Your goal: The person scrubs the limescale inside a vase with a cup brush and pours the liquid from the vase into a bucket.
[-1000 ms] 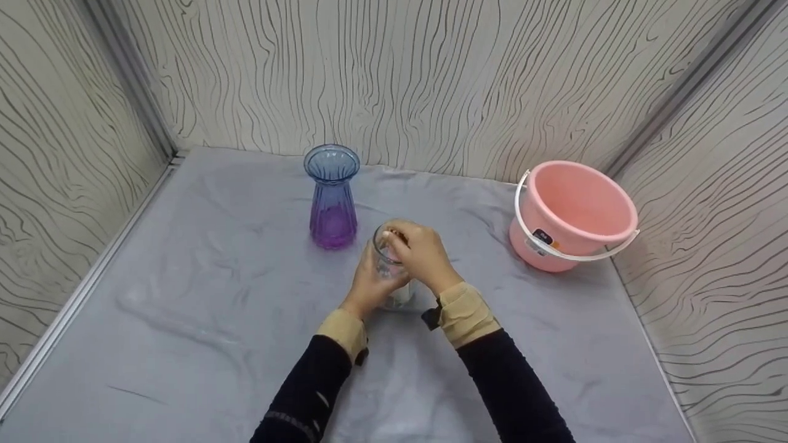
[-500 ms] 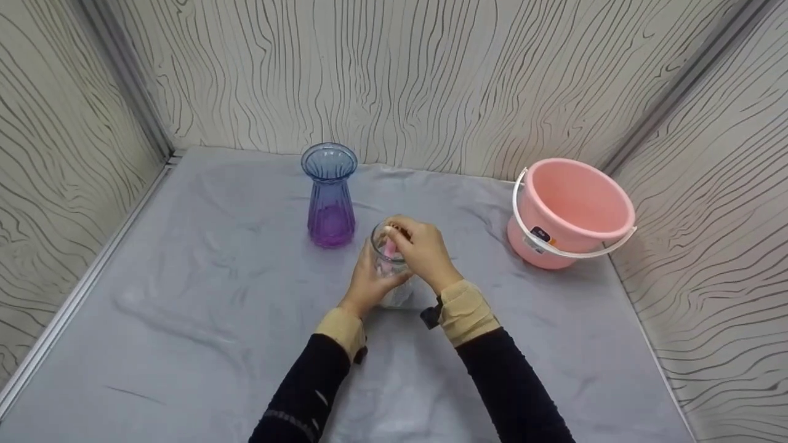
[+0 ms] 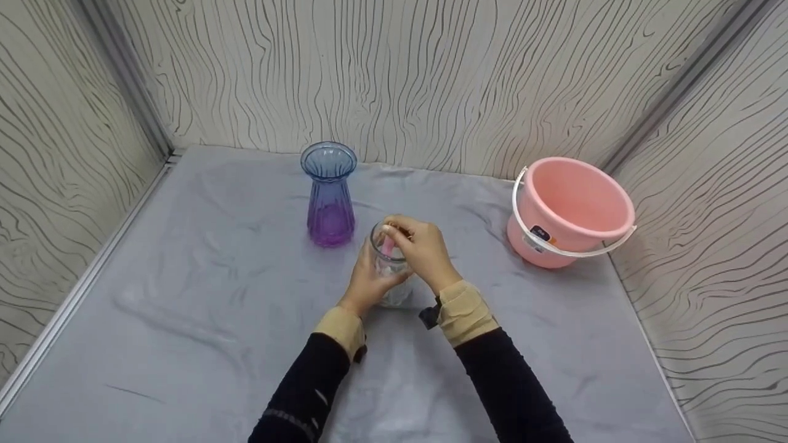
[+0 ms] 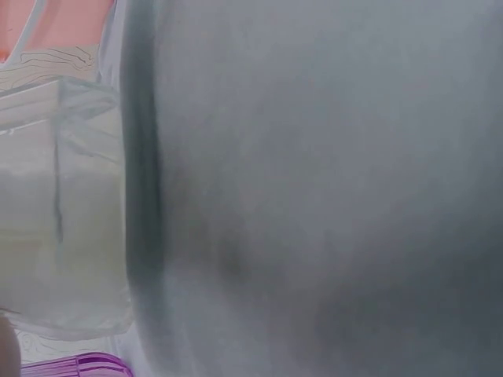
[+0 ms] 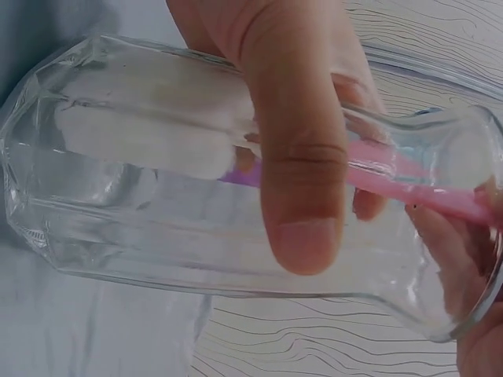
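Steadiness matters: the left hand wraps the clear vase at desk centre, the purple vase at its 11 o'clock, while the right hand pinches the pink brush handle. Short strokes suit. Only the right wrist view shows the white sponge head, apparently near the base.

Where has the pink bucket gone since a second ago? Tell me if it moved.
No. The pink bucket keeps its place against the back wall seam and the blue-purple vase; the slight offset looks like head-camera drift.
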The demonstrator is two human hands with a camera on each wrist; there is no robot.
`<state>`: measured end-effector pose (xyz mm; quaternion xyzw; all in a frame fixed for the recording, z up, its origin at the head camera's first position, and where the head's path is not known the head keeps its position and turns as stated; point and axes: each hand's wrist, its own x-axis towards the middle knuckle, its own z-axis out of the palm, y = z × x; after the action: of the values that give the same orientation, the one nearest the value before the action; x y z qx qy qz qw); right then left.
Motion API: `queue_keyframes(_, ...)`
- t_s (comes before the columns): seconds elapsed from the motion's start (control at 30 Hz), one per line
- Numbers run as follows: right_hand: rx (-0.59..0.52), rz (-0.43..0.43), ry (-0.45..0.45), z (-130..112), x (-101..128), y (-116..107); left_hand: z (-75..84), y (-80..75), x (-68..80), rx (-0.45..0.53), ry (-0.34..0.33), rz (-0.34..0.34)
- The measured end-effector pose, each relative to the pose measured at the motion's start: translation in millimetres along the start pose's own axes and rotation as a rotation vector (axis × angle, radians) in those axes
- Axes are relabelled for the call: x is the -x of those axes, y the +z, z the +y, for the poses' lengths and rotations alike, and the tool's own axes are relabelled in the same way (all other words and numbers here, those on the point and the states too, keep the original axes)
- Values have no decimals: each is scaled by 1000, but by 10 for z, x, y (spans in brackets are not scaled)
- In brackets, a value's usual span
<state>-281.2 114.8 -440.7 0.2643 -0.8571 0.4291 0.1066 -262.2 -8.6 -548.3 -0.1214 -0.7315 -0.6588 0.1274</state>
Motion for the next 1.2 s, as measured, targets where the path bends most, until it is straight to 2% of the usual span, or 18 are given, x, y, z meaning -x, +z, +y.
queue_keyframes(0.07, 10, 8, -5, 3, 2, 6, -72, 8, -12, -1, -6, -1)
queue_keyframes(0.27, 52, 34, -24, 20, -3, 51, -113, -10, -18, -12, 1, -4)
queue_keyframes(0.4, 115, 49, -65, 26, -3, 95, -110, -12, -22, -20, 12, -21)
queue_keyframes(0.43, 129, 55, -81, 26, -2, 103, -55, -18, -16, -21, 9, -24)
queue_keyframes(0.5, 156, 76, -114, 28, -1, 121, -51, -16, -16, -21, 11, -25)
queue_keyframes(0.63, 223, 131, -167, 30, 12, 154, -49, -11, -17, -34, 6, -9)
queue_keyframes(0.67, 241, 145, -175, 31, 15, 167, -106, -7, -24, -33, 6, -5)
queue_keyframes(1.0, 348, 229, -218, 35, 42, 220, -127, -2, -39, -31, 37, 15)
queue_keyframes(1.2, 401, 276, -257, 30, 51, 243, -115, -8, -33, -55, 18, 17)
